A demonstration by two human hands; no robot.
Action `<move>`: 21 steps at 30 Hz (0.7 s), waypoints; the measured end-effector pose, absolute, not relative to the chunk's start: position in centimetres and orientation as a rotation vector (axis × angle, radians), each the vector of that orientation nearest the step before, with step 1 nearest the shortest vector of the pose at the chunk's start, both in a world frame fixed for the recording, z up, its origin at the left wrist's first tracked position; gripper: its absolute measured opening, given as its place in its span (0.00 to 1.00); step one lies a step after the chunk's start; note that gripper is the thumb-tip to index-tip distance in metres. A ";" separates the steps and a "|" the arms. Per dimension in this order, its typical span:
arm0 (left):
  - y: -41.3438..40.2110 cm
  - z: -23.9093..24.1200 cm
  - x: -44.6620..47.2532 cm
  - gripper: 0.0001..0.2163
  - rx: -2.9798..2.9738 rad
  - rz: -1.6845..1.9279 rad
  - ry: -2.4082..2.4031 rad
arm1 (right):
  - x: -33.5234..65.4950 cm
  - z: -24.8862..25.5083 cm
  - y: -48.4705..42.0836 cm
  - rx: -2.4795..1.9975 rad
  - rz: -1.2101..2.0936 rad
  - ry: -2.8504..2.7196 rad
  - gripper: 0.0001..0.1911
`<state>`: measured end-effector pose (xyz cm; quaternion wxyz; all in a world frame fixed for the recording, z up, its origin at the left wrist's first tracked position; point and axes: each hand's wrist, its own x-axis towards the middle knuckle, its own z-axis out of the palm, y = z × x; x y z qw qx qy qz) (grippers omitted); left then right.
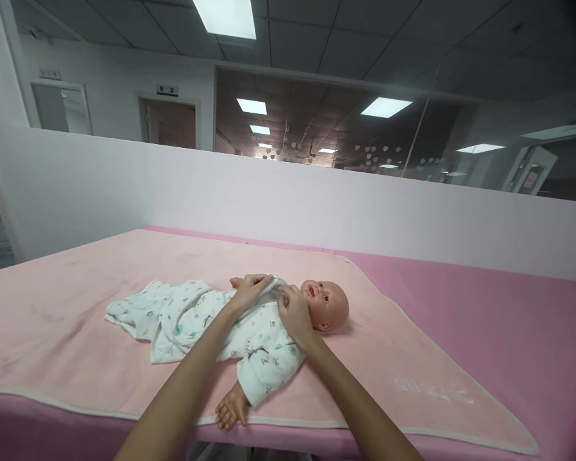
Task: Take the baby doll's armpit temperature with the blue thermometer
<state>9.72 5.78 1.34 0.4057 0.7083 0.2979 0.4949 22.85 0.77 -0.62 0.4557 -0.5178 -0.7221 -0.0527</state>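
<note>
A baby doll (pixel 327 302) lies on its back on a pale pink blanket (pixel 77 320), head to the right. It wears a white printed romper (pixel 192 320). My left hand (pixel 250 291) pinches the romper's fabric near the doll's chest and collar, fingers closed on the cloth. Just to its right, beside the doll's chin, my right hand (pixel 295 314) grips the same collar edge. One bare doll hand (pixel 230 410) sticks out of the near sleeve toward me.
The blanket covers a darker pink table top (pixel 509 307) that extends to the right. A white partition wall (pixel 317 205) runs behind the table, with glass office walls above it. The table's near edge is just under my forearms.
</note>
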 end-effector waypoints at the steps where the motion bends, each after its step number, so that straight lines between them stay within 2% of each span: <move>1: 5.8 1.3 9.8 0.17 1.778 1.238 0.726 | 22.9 -0.5 1.1 -1.346 -0.148 -1.768 0.15; 5: 5.7 1.3 9.8 0.17 1.764 1.227 0.682 | 22.0 0.0 2.4 -1.571 -0.206 -1.798 0.13; 10: 5.9 1.0 9.8 0.19 1.772 1.229 0.709 | 21.4 0.4 2.7 -1.579 -0.201 -1.749 0.12; 15: 5.8 1.0 9.9 0.16 1.648 1.364 0.841 | 22.5 2.4 0.9 -1.347 -0.228 -1.513 0.12; 21: 4.4 1.8 9.5 0.16 1.752 1.145 0.726 | 23.8 4.3 -0.4 -1.042 -0.244 -1.117 0.11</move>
